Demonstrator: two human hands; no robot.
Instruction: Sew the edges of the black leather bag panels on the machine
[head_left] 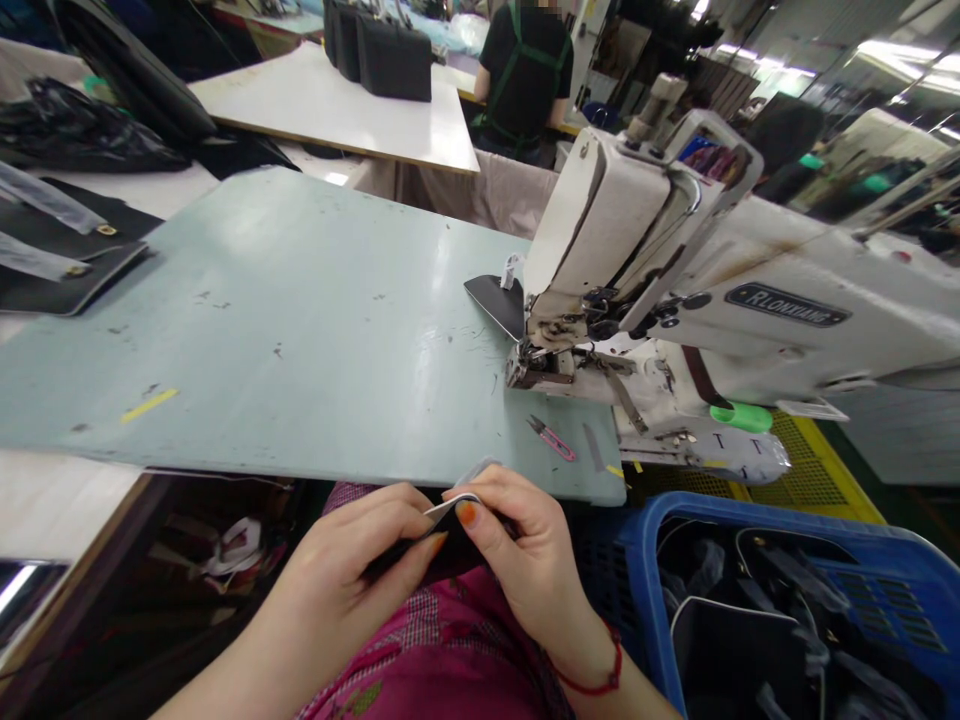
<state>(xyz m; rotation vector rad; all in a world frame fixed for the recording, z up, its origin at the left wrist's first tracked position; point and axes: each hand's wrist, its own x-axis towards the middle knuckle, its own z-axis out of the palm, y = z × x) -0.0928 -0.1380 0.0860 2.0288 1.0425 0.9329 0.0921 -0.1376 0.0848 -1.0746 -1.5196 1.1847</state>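
Observation:
Over my lap, just off the table's front edge, both hands pinch a black panel with white edging (444,508). My left hand (367,545) grips its left part between thumb and fingers. On the right part, my right hand (517,530) is closed, its thumb pressed against the white edge. Most of the panel is hidden by my hands. Pink thread snips (553,438) lie on the table beyond my right hand. A white sewing machine (600,250) stands to the right, with another black piece (495,300) lying behind its needle area.
The pale green table (300,330) spreads in front of me. A blue basket (652,600) of black pieces stands at my right. Black pieces with wrapped straps (67,250) lie at the left. Black bags (390,55) stand on a farther table, near a person (525,80).

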